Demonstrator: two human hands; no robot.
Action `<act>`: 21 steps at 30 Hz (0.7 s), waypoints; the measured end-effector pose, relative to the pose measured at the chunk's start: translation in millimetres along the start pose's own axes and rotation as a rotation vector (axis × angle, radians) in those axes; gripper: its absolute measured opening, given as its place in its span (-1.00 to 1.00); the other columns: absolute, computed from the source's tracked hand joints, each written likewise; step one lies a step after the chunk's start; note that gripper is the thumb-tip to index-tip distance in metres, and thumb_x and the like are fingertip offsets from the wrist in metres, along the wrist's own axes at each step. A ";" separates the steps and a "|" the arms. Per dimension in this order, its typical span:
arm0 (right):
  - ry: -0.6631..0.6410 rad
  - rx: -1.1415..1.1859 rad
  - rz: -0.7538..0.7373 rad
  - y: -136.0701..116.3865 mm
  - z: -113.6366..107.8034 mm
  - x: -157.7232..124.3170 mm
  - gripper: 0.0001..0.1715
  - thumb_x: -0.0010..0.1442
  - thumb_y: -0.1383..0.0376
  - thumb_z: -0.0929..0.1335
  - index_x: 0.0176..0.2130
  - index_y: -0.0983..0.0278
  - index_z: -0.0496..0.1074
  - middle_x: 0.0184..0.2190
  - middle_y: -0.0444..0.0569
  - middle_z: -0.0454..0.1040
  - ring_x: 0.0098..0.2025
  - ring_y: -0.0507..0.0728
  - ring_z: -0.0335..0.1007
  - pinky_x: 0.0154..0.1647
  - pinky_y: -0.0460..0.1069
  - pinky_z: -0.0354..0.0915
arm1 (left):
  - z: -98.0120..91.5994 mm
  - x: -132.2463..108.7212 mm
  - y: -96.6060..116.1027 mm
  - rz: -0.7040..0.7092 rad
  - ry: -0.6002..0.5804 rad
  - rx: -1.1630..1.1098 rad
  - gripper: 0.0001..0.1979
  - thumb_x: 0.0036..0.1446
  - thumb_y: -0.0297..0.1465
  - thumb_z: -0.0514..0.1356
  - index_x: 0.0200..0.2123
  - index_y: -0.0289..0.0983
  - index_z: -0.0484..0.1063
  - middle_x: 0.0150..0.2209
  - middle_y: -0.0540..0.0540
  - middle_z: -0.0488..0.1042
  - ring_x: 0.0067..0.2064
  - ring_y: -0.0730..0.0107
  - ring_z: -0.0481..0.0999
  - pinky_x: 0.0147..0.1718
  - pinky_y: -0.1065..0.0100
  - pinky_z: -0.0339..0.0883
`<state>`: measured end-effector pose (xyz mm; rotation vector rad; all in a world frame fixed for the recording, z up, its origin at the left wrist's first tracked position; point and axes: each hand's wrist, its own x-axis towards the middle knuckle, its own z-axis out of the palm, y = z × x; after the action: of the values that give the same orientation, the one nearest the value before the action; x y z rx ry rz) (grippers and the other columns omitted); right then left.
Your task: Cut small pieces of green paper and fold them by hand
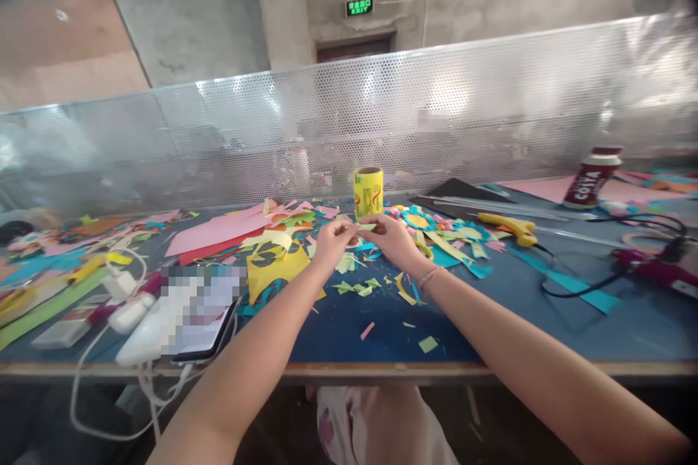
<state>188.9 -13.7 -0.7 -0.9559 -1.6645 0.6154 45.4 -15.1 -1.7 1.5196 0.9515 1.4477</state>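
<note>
Both hands meet over the middle of the blue table [349, 334], in front of a yellow-labelled roll [369, 192]. A small light-green paper piece [366, 227] is pinched between them. The fingers of my left hand [334, 238] are closed on its left end. My right hand [395, 238], with a band at the wrist, has its fingers closed on the right end. Small green folded papers [357, 288] lie just below the hands. A cut yellow sheet [277, 270] is left of my left hand.
Pink sheets [218, 229], a phone [204, 327] and white cables [81, 385] lie left. Right are a yellow-handled glue gun [510, 227], clear rods, a black cable and a COSTA bottle [592, 178]. A perforated metal panel [245, 138] stands behind.
</note>
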 end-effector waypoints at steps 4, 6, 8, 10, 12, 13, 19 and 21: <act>-0.012 -0.016 0.036 2.2 -0.6 1.1 -0.57 -0.12 0.06 0.41 -0.31 0.32 0.43 -0.54 -0.09 0.41 -0.54 0.01 0.25 -0.50 -0.06 0.22 | -1.7 1.6 -3.0 0.032 -0.030 0.037 -0.69 -0.12 -0.16 0.24 -0.48 -0.32 0.41 -0.61 0.01 0.37 -0.53 0.45 0.41 -0.46 0.39 0.32; -0.044 -0.002 0.036 1.0 -1.4 1.4 -0.55 -0.14 0.03 0.41 -0.32 0.32 0.45 -0.52 -0.07 0.44 -0.51 0.04 0.30 -0.47 -0.04 0.26 | -2.4 2.0 -2.9 0.062 -0.042 0.070 -0.70 -0.11 -0.16 0.23 -0.49 -0.32 0.41 -0.62 0.01 0.37 -0.53 0.46 0.41 -0.47 0.40 0.30; -0.067 0.047 0.037 -2.1 -2.6 0.9 -0.51 -0.17 0.00 0.42 -0.34 0.31 0.46 -0.47 -0.03 0.47 -0.45 0.07 0.36 -0.41 -0.02 0.31 | -2.9 2.0 -1.6 0.070 -0.031 0.085 -0.69 -0.12 -0.15 0.23 -0.50 -0.31 0.40 -0.62 0.01 0.36 -0.53 0.47 0.39 -0.47 0.42 0.28; -0.110 0.123 0.055 -5.4 -4.0 0.1 -0.50 -0.18 -0.03 0.42 -0.35 0.31 0.47 -0.42 0.01 0.49 -0.39 0.10 0.40 -0.33 -0.01 0.34 | -3.2 1.7 0.1 0.089 -0.045 0.100 -0.68 -0.10 -0.13 0.22 -0.52 -0.31 0.39 -0.63 0.02 0.34 -0.55 0.49 0.37 -0.49 0.43 0.26; -0.112 0.180 0.093 -7.1 -5.5 -0.4 -0.50 -0.15 -0.07 0.40 -0.39 0.30 0.47 -0.40 0.01 0.49 -0.36 0.10 0.40 -0.31 -0.01 0.36 | -3.3 1.3 1.2 0.107 -0.074 0.107 -0.66 -0.09 -0.11 0.20 -0.53 -0.32 0.39 -0.64 0.02 0.33 -0.55 0.50 0.35 -0.50 0.44 0.25; -0.107 0.182 0.105 -7.2 -6.3 -0.5 -0.50 -0.15 -0.08 0.39 -0.40 0.30 0.47 -0.41 0.00 0.49 -0.36 0.10 0.40 -0.31 -0.02 0.37 | -3.2 1.1 1.4 0.108 -0.089 0.108 -0.66 -0.09 -0.11 0.20 -0.52 -0.31 0.38 -0.63 0.03 0.33 -0.54 0.50 0.36 -0.49 0.44 0.25; -0.128 0.108 0.093 -6.0 -9.8 0.4 -0.50 -0.14 -0.08 0.39 -0.40 0.29 0.48 -0.46 -0.02 0.47 -0.38 0.10 0.37 -0.32 -0.02 0.36 | -1.9 -0.1 0.6 0.106 -0.117 0.084 -0.63 -0.13 -0.08 0.21 -0.54 -0.31 0.36 -0.63 0.04 0.32 -0.53 0.51 0.36 -0.46 0.43 0.27; -0.144 0.095 0.101 -5.6 -10.9 0.9 -0.49 -0.14 -0.09 0.38 -0.40 0.28 0.49 -0.45 -0.02 0.48 -0.39 0.11 0.38 -0.33 -0.01 0.37 | -1.9 -0.1 -0.3 0.100 -0.123 0.078 -0.62 -0.13 -0.07 0.22 -0.54 -0.30 0.36 -0.63 0.04 0.32 -0.53 0.52 0.36 -0.46 0.43 0.27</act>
<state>197.5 -16.7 7.4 -0.9494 -1.7050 0.8407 43.5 -15.0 -2.0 1.7143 0.8773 1.3822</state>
